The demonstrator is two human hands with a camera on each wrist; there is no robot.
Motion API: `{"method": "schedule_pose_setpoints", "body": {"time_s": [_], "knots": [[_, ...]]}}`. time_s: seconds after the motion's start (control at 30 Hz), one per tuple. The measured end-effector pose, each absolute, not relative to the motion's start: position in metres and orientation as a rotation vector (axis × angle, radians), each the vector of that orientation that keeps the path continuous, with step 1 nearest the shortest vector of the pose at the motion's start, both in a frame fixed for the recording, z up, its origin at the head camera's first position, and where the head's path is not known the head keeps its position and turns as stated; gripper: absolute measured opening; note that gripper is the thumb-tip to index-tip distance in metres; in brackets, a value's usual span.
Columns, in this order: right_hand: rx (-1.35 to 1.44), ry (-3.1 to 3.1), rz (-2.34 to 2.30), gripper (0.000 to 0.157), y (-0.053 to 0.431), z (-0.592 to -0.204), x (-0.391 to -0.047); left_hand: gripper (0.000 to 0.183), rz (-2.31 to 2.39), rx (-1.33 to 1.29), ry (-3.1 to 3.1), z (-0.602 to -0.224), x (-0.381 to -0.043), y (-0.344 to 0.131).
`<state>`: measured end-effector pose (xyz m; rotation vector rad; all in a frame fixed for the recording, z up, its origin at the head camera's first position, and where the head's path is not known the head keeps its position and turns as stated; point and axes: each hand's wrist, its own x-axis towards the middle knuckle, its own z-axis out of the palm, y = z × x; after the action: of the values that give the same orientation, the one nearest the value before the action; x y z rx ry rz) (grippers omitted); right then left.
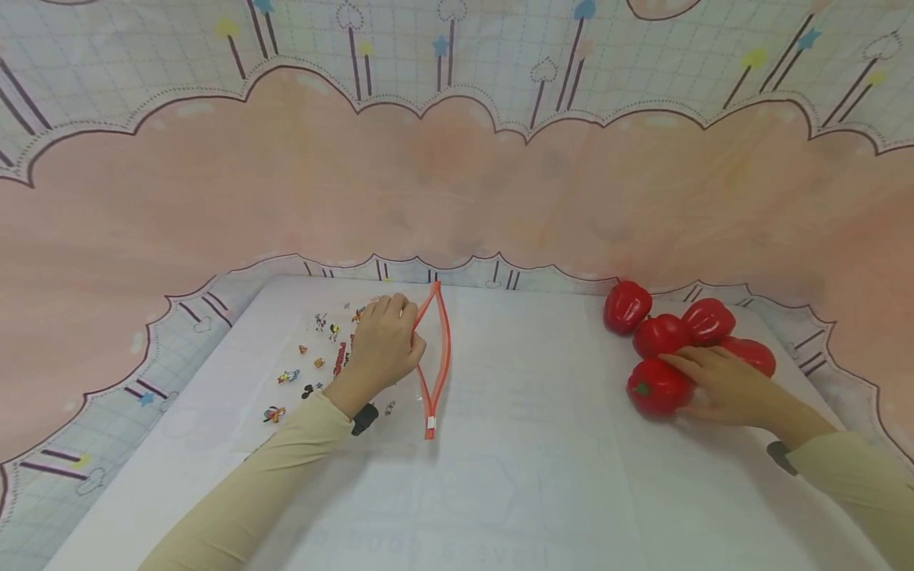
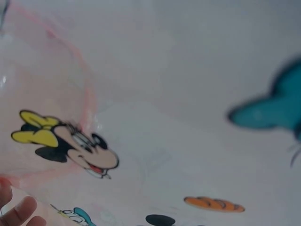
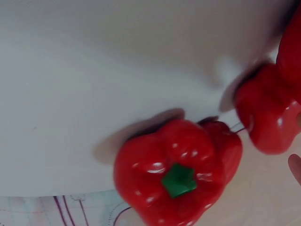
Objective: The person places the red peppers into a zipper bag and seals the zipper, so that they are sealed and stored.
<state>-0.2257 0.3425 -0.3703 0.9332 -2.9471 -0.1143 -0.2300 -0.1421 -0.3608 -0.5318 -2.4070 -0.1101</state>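
A clear zip bag (image 1: 407, 432) printed with small cartoon figures lies on the left of the white table, its orange-red zip edges spread apart. My left hand (image 1: 385, 333) pinches the left edge of that mouth. In the left wrist view, a few fingertips (image 2: 21, 212) show at the lower left beside the bag's printed film (image 2: 155, 141). Over on the right, my right hand (image 1: 731, 388) grips the nearest red bell pepper (image 1: 653, 388), fingers on top and thumb low on its side. A fingertip (image 3: 295, 167) shows at the right wrist view's edge.
Several more red bell peppers (image 1: 660, 335) cluster behind and beside the right hand. Another pepper (image 3: 164, 174) shows its green stem in the right wrist view. The white table (image 1: 528, 444) ends at a patterned cloth (image 1: 500, 190) hanging behind it.
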Motion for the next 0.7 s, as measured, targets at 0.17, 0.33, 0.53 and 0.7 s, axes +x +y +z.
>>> {"method": "schedule_pose_setpoints", "body": {"time_s": [0.17,0.33,0.53,0.7], "knots": [[0.924,-2.969,-0.123,0.091,0.337,-0.37,-0.227,0.019,-0.114,-0.531,-2.408,-0.36,-0.23,-0.142],[0.929,-2.986,-0.147,0.088,0.335,-0.368,-0.228,0.019,-0.116,-0.534,-2.409,-0.36,-0.23,-0.142],[0.909,-3.02,-0.124,0.083,0.333,-0.367,-0.227,0.019,-0.117,-0.536,-2.405,-0.361,-0.231,-0.142],[0.87,-3.053,-0.041,0.081,0.328,-0.37,-0.229,0.019,-0.127,-0.54,-2.397,-0.362,-0.231,-0.142]]}}
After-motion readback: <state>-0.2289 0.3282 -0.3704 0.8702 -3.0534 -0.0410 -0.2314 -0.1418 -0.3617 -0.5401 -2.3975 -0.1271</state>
